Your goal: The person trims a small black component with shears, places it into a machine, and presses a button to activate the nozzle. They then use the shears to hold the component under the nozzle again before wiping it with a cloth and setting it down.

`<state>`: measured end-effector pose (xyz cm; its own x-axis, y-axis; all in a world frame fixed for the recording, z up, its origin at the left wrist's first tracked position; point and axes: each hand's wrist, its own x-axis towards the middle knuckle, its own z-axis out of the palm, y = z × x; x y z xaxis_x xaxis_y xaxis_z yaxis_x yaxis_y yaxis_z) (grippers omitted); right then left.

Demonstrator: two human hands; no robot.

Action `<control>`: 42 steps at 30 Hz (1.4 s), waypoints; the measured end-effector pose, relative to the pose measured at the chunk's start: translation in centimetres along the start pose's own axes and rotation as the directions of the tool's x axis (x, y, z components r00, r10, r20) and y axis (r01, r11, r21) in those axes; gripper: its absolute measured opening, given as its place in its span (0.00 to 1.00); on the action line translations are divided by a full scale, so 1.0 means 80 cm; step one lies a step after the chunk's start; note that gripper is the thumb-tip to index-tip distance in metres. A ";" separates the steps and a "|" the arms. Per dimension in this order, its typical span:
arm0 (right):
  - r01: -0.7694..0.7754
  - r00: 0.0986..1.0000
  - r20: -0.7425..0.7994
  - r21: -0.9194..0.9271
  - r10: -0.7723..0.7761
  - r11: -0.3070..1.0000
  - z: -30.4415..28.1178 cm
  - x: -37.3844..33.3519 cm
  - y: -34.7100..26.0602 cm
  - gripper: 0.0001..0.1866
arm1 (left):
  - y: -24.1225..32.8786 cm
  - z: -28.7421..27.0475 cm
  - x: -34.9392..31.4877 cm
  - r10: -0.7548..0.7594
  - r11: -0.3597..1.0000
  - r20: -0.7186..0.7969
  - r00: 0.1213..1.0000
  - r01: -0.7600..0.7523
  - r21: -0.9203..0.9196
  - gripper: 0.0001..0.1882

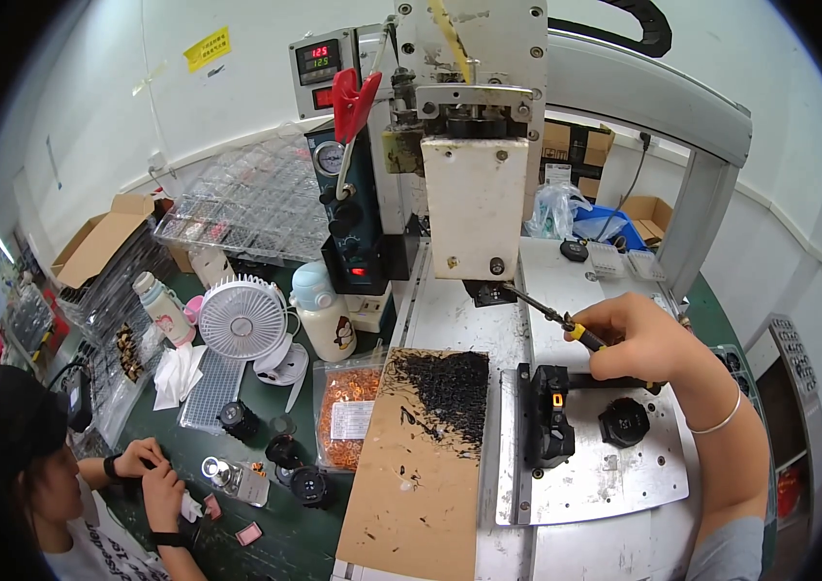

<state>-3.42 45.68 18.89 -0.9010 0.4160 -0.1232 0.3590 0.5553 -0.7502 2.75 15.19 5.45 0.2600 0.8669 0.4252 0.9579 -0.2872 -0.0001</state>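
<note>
My right hand (632,337) comes in from the right side, a thin bracelet on its wrist. Its fingers are closed around a slim dark tool (551,312) with a black and yellow handle; I cannot tell its exact kind. The tip reaches to a small black part (494,294) under the white block (477,208) of the machine; whether it touches is unclear. Below the hand, a black clamp-like fixture (551,418) stands on a metal plate (605,489), beside a round black piece (624,422). My left hand is out of view.
A brown board (411,523) carries a heap of black scraps (445,392). Left of it lie a bag of orange bits (348,402), a small fan (242,320), a bottle (324,315) and a glass jar (237,479). A co-worker's hands (154,474) are at lower left.
</note>
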 end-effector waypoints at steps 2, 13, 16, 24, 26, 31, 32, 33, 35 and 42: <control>0.013 1.000 0.002 -0.001 -0.013 1.000 0.000 0.001 0.001 0.23 | -0.001 0.001 0.000 -0.002 1.000 -0.007 1.000 0.002 0.002 0.20; -0.011 1.000 0.003 -0.038 0.011 0.999 0.003 0.007 -0.003 0.24 | -0.005 0.001 0.000 0.009 0.999 0.014 1.000 -0.009 -0.050 0.23; -0.007 1.000 0.001 -0.006 0.007 1.000 0.006 0.001 0.000 0.24 | 0.003 0.000 -0.001 0.000 1.000 0.009 1.000 0.000 -0.007 0.23; 0.007 1.000 -0.002 -0.001 -0.007 1.000 0.005 0.002 -0.001 0.25 | 0.001 0.000 -0.001 0.001 1.000 0.018 1.000 0.000 -0.019 0.23; 0.011 1.000 -0.002 -0.012 -0.011 1.000 0.005 0.004 0.000 0.25 | 0.000 0.000 -0.001 -0.003 1.000 0.013 1.000 0.003 -0.018 0.23; 0.024 1.000 0.006 -0.028 -0.024 0.999 0.005 0.004 -0.002 0.24 | 0.000 -0.001 -0.001 0.002 0.999 0.031 1.000 -0.001 -0.034 0.23; 0.024 1.000 0.006 -0.028 -0.024 0.999 0.005 0.004 -0.002 0.24 | -0.001 -0.002 -0.001 0.002 0.999 0.032 0.999 -0.001 -0.034 0.23; 0.019 1.000 0.005 -0.011 -0.019 1.000 0.005 0.004 -0.001 0.24 | -0.002 -0.003 -0.001 0.013 0.999 0.043 0.999 -0.011 -0.034 0.23; 0.014 1.000 0.004 0.007 -0.014 1.000 0.005 0.003 0.000 0.24 | -0.001 -0.003 -0.001 0.023 0.999 0.054 0.998 -0.022 -0.035 0.23; 0.029 1.000 0.005 0.000 -0.029 1.000 0.005 0.002 0.000 0.24 | 0.002 -0.001 -0.001 0.000 0.999 0.024 1.000 0.001 -0.034 0.23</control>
<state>-3.67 45.50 18.63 -0.9121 0.3964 -0.1043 0.3327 0.5672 -0.7534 2.83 15.02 5.50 0.2630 0.8765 0.4031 0.9534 -0.3002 0.0306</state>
